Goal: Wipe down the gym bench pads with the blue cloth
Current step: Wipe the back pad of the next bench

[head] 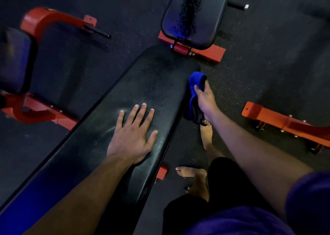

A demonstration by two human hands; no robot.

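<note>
A long black bench pad [148, 84] runs diagonally from lower left to upper middle. My left hand [133, 136] lies flat on its top, fingers spread and straight. My right hand [205, 100] grips the blue cloth [194, 93] against the pad's right side edge, near the far end; the cloth hangs down beside the pad. A second black pad [192, 15] stands beyond the far end, with a worn or wet streak down its middle.
Red bench frames stand around: one at the left [44, 18] with a dark pad [14, 59], one at the right [278, 118], a red base [205, 52] under the far pad. My bare feet [192, 172] stand on the dark rubber floor right of the bench.
</note>
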